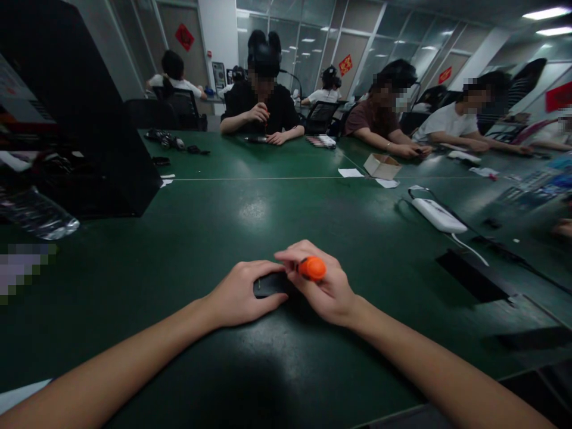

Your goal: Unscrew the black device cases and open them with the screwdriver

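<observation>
**Left hand pinning, right hand on the tool: steady hold needed**

So on my feed the left hand [241, 295] is curled round a small black block [270, 285], fingers along its far edge and thumb along the near one, pressing it to the green table [201, 226]. The right hand [324, 289] is closed round an orange tool [315, 269], butt end toward my camera. Its tip is hidden behind the fingers, so I can't tell if it's touching the block.

My read: this is the tool-on-block step, with the left hand acting as the clamp. I'd say the next move calls for keeping the block from sliding and lining the tip up before putting any force on.

Further out, there's a white strip [438, 214] off to the right, a small box [382, 166] past it, and a co-worker [263, 89] straight across. Nothing there crowds my hands.
</observation>
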